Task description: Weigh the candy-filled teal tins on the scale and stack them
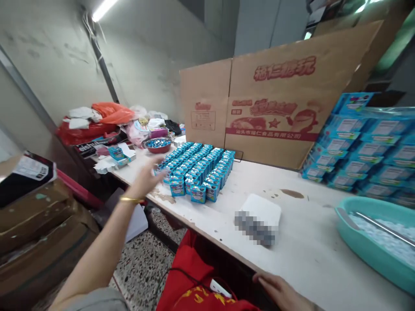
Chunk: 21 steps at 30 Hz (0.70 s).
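Observation:
My left hand [149,175], with a gold bangle on its wrist, reaches over the table's front edge to the left side of the rows of small blue boxes [197,192]. It is slightly smeared by motion, its fingers look apart, and nothing shows in it. Whether it touches a box I cannot tell. The boxes stand upright in a block, open at the top, with white bits showing in many of them. Low in the view, my right hand [279,290] lies at the table's near edge beside my lap, fingers stretched out and holding nothing.
A turquoise basin [348,224] of white pieces with a metal rod stands right. Behind it rise stacked packed blue boxes [372,151]. A white flat object [262,207], partly pixelated, lies mid-table. Cardboard [275,147] walls the back; a red bowl [158,148] and bags sit left.

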{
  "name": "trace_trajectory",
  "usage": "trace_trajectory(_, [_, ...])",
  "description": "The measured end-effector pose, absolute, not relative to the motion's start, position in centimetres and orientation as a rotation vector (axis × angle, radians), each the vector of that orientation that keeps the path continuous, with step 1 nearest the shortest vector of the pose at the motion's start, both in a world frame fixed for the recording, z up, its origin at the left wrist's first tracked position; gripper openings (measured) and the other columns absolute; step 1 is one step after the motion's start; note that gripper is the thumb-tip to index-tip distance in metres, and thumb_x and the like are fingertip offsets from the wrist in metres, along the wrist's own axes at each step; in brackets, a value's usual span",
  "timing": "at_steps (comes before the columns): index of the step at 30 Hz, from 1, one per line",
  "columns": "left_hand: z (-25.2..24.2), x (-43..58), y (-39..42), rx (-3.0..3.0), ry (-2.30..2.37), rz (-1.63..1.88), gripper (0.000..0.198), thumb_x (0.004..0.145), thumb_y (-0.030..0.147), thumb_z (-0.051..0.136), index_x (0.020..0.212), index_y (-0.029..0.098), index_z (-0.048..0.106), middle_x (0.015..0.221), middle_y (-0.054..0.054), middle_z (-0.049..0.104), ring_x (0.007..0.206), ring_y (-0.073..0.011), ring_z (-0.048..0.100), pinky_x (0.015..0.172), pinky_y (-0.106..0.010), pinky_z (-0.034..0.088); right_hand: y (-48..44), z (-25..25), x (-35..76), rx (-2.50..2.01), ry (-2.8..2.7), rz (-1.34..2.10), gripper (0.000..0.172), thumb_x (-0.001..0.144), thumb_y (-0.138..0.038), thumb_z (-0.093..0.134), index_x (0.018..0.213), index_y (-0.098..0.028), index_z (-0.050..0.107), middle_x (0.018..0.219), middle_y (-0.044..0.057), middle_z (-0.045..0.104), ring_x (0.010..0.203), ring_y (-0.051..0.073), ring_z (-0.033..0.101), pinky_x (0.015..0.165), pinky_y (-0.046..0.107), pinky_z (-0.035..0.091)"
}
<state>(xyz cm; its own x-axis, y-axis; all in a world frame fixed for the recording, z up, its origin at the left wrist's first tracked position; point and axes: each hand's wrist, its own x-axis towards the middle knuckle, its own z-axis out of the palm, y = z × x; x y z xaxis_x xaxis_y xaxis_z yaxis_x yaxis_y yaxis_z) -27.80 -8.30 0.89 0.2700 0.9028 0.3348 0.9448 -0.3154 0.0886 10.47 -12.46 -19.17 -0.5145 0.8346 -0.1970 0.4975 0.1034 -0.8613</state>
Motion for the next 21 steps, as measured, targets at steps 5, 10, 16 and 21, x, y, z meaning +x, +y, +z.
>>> trace_trajectory(5, [-4.3,-26.7,-5.4,-2.374,-1.720,-0.105,0.043,0.082,0.032,0.058,0.123,0.024,0.050,0.129,-0.009,0.048,0.115,-0.0240,0.043,0.094,-0.036,0.033,-8.1,-17.8,13.1,-1.608,-1.588,1.084,0.049,0.066,-0.053,0.043,0.082,-0.019,0.073,0.065,0.008,0.069,0.064,0.028,0.064,0.066,0.039,0.052])
trace_trajectory(10, [-6.0,-26.6,-0.9,-2.336,-1.753,0.032,0.048,0.078,0.039,0.061,0.121,0.021,0.051,0.127,-0.012,0.047,0.113,-0.0296,0.041,0.091,-0.041,0.031,-2.1,-17.4,13.8,-1.694,-1.410,0.974,0.036,0.067,-0.042,0.047,0.077,-0.020,0.073,0.062,0.008,0.066,0.066,0.025,0.062,0.061,0.035,0.050])
trace_trajectory(16, [-6.3,-27.1,2.2,-2.353,-1.693,0.064,0.039,0.081,0.041,0.054,0.117,0.024,0.053,0.130,-0.010,0.045,0.116,-0.0294,0.038,0.092,-0.040,0.029,2.1,-18.3,13.4,-1.725,-1.315,1.056,0.036,0.071,-0.040,0.046,0.079,-0.015,0.071,0.053,0.004,0.061,0.057,0.018,0.055,0.053,0.028,0.043])
trace_trajectory(21, [-7.0,-26.8,3.4,-2.342,-1.681,0.105,0.040,0.082,0.045,0.052,0.115,0.022,0.053,0.129,-0.011,0.046,0.114,-0.0290,0.040,0.091,-0.040,0.030,3.9,-19.0,13.8,-1.692,-1.267,1.125,0.038,0.073,-0.042,0.047,0.082,-0.014,0.070,0.057,0.002,0.061,0.057,0.016,0.053,0.053,0.026,0.041])
